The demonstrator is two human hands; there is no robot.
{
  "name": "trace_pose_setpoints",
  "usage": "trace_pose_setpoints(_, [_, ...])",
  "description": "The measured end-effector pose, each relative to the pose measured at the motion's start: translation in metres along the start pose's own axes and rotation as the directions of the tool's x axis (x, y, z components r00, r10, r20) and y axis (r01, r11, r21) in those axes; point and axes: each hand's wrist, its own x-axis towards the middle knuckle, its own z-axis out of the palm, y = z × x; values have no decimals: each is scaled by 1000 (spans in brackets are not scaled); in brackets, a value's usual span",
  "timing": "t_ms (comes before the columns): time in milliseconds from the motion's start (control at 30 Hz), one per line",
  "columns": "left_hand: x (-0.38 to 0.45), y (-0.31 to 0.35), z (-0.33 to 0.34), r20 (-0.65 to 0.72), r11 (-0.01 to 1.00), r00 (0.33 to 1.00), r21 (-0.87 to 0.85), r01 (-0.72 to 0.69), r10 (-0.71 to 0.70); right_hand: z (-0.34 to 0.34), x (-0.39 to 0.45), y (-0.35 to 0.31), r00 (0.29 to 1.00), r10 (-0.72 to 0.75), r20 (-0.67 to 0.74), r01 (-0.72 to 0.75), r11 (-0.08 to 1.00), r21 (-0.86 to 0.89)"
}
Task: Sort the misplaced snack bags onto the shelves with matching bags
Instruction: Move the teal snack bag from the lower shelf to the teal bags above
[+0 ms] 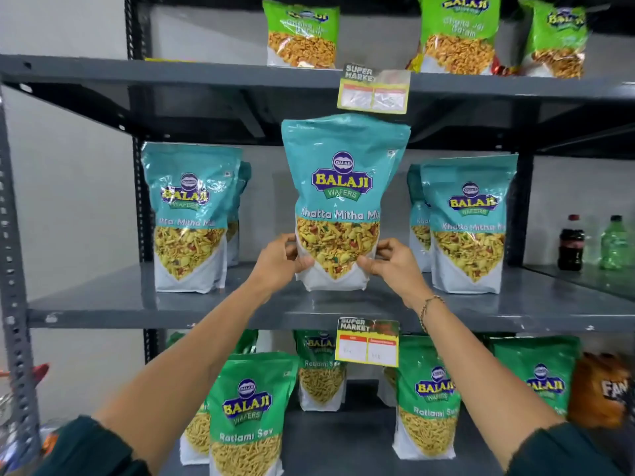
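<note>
Holding the teal Khatta Mitha Mix bag (343, 201) upright on the middle shelf (206, 305), your left hand (281, 259) and right hand (391, 262) pinch its lower sides between matching teal bags (190, 218).

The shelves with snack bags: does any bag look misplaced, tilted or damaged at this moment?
Mostly tidy. The Khatta Mitha Mix bag held by the left hand and right hand matches its teal neighbours on the middle shelf. One oddity: an orange bag at the right end of the Ratlami Sev bags row differs in colour.
</note>
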Motion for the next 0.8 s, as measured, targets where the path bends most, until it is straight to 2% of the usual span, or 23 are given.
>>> trace_pose_setpoints(200, [47,-32,21,12,996,996,-27,88,-88,3,41,41,998,54,32,-52,997,-55])
trace_pose_setpoints(500, [74,-62,35,70,988,987,-35,148,-146,8,65,69,976,203,80,-202,979,-27])
trace_pose_setpoints(700, [76,-69,35,92,985,983,-57,165,-159,10,61,68,978,187,93,-181,981,-66])
trace_pose_setpoints(800, [75,-70,37,110,989,983,-16,147,-144,11,60,67,976,196,93,-189,979,-78])
